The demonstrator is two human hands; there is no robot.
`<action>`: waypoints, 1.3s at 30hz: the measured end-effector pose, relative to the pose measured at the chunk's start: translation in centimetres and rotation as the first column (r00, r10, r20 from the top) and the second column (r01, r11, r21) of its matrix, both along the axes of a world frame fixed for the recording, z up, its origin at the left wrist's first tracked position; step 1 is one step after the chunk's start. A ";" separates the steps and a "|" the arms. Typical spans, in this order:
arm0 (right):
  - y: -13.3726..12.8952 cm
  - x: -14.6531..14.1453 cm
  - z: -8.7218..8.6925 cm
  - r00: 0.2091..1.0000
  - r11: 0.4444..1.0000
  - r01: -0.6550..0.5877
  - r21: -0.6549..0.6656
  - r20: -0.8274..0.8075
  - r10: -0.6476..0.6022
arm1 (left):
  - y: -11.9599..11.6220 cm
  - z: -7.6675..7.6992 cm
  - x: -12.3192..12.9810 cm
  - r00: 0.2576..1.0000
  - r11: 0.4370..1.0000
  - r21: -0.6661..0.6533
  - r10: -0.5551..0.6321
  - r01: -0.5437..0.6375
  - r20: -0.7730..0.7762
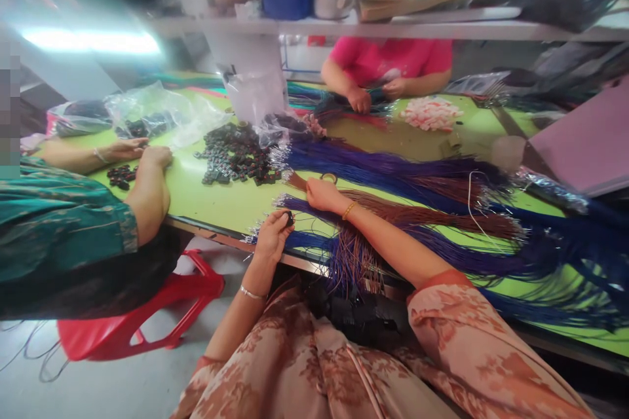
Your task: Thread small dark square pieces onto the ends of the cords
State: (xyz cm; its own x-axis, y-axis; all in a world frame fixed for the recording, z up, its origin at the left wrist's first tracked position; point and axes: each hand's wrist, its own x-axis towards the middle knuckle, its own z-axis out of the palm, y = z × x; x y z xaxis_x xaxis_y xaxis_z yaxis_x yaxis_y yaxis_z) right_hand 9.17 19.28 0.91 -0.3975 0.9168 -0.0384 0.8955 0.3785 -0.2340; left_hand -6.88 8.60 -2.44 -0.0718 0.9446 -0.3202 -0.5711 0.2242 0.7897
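Note:
In my left hand (272,236) a small black connector housing (289,217) is pinched between thumb and fingertips, just above the table's front edge. My right hand (324,196) is closed over the end of a bundle of brown wires (296,180); its fingertips are partly hidden, so I cannot tell how many wires they grip. Blue wires (314,203) with silvery terminal tips run below that hand. Between my arms, loose blue and brown wire ends (356,255) hang over the edge. A tape ring (329,178) lies just behind my right hand.
A heap of black connectors (236,154) covers the table left of the wires. A co-worker's hands (142,152) work at the left, beside a red stool (142,308). Across the table sits a person in pink (388,65), near pale pink pieces (430,113). A shelf (393,27) spans above.

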 end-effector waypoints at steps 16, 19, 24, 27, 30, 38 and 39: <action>4.8 -3.8 0.1 0.893 0.992 -0.010 -0.125 -0.448 -0.047 | -0.3 -0.1 0.1 1.000 1.000 0.012 0.017 -0.017 0.002; 4.7 -4.2 0.6 0.842 0.992 -0.083 -0.096 -0.539 0.018 | -0.3 -0.2 0.1 1.000 1.000 0.021 0.020 -0.020 0.001; 2.8 -4.5 1.9 0.735 0.980 -0.190 -0.057 -0.670 0.103 | -0.3 -0.4 0.2 0.999 0.999 0.025 0.027 -0.028 0.018; 0.6 -3.6 2.1 0.682 0.980 -0.194 -0.045 -0.725 0.102 | -0.3 -0.5 0.2 0.999 0.998 0.046 0.032 -0.034 0.041; -2.0 -2.1 1.9 0.672 0.974 -0.212 -0.083 -0.735 0.084 | -0.2 -0.4 0.2 0.997 0.997 0.070 0.029 -0.034 0.070; -6.2 0.0 1.3 0.734 0.989 -0.145 -0.013 -0.672 0.098 | 0.0 -0.3 0.8 0.994 0.995 0.099 -0.008 -0.003 0.111; -6.4 0.1 1.3 0.739 0.991 -0.134 -0.018 -0.668 0.088 | -0.1 -0.2 0.9 0.994 0.995 0.098 -0.006 -0.005 0.113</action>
State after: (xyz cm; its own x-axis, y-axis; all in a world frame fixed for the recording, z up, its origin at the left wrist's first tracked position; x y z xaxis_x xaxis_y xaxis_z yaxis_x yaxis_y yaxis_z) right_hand 9.22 12.87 2.23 -0.4415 0.8697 0.2209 0.4562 0.4295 -0.7794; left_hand -5.96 8.54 -2.68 -0.0400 0.9718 -0.2325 -0.6581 0.1494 0.7379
